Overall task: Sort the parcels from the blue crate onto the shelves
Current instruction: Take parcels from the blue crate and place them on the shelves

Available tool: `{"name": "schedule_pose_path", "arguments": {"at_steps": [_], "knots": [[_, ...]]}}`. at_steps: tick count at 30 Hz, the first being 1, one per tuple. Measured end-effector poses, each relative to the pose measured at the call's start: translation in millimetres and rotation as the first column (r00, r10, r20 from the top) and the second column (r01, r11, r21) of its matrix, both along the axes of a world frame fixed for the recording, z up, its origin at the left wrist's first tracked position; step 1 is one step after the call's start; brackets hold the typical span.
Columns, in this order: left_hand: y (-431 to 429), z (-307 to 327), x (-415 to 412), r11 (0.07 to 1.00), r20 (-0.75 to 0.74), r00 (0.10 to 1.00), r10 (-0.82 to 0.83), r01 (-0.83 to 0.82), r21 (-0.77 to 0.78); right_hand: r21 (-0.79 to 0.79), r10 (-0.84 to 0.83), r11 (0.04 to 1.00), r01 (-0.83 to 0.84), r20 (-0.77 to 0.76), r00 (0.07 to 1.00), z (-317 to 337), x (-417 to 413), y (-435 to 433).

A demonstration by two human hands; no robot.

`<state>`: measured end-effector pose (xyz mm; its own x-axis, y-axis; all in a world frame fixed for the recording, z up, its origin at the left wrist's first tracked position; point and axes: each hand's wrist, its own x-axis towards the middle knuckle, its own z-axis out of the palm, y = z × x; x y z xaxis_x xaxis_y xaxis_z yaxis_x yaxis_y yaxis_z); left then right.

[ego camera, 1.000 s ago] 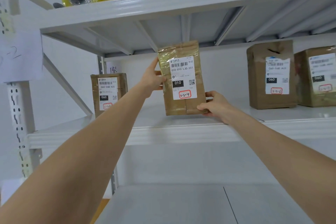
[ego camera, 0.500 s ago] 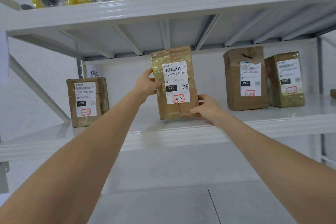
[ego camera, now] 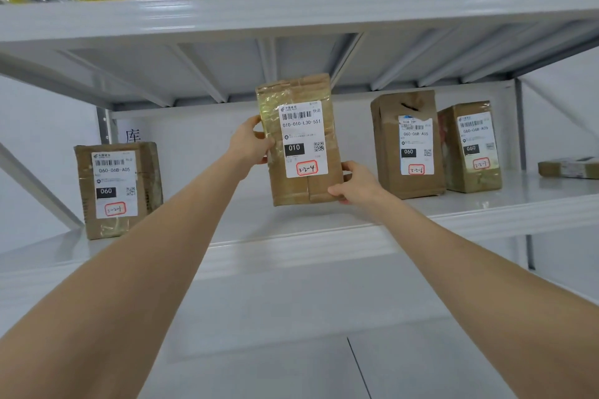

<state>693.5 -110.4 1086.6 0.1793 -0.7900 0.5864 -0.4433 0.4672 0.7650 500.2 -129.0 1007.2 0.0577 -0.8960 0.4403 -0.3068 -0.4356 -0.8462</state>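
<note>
Hardly anything has moved in 1 second: the 3-2-4 parcel (ego camera: 299, 139) stays upright at the middle shelf (ego camera: 291, 246), between the leftmost parcel (ego camera: 116, 188) and the 3-2-6 parcel (ego camera: 408, 142), left grip (ego camera: 249, 144) curled round its side, right grip (ego camera: 355, 183) holding its lower corner. It looks placed in sequence; letting go seems next.

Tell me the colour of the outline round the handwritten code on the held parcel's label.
Red outline, seen best in the head view.
</note>
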Motion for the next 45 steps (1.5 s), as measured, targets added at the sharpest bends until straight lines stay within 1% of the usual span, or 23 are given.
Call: {"name": "schedule_pose_path", "arguments": {"at_steps": [4, 9, 14, 18, 21, 24, 34, 45], "knots": [[3.4, 2.0, -2.2, 0.999, -0.012, 0.999, 0.039, -0.039, 0.028, 0.022, 0.026, 0.999, -0.026, -0.023, 0.999, 4.3, -0.7, 0.7], [3.7, -11.6, -1.2, 0.995, -0.031, 0.997, 0.074, -0.072, 0.069, 0.015, 0.022, 1.0, -0.021, -0.075, 0.997, -9.7, 2.3, -6.5], [-2.1, -23.3, -9.8, 0.991, -0.038, 0.996, 0.078, -0.074, 0.112, -0.043, -0.087, 0.996, 0.078, -0.28, 0.956, -11.0, -5.8, -16.1], [-9.2, -29.3, -18.0, 0.99, -0.004, 0.997, 0.074, -0.073, 0.122, -0.048, -0.139, 0.99, 0.131, -0.376, 0.916, -11.7, -12.8, -20.1], [-10.2, -26.0, -20.1, 0.985, 0.033, 0.994, 0.1, -0.104, 0.136, -0.035, -0.117, 0.993, 0.112, -0.376, 0.919, -9.9, -14.3, -22.7], [-9.4, -24.3, -19.2, 0.981, 0.065, 0.992, 0.108, -0.117, 0.153, -0.06, -0.134, 0.991, 0.12, -0.384, 0.914, -10.1, -14.3, -24.6], [-5.7, -25.1, -15.9, 0.974, 0.061, 0.987, 0.147, -0.155, 0.165, -0.078, -0.17, 0.985, 0.15, -0.437, 0.883, -11.2, -6.6, -28.1], [-11.9, -22.7, -12.6, 0.963, 0.113, 0.978, 0.175, -0.194, 0.189, -0.043, -0.128, 0.992, 0.121, -0.404, 0.906, -2.6, -6.9, -36.4]]}}
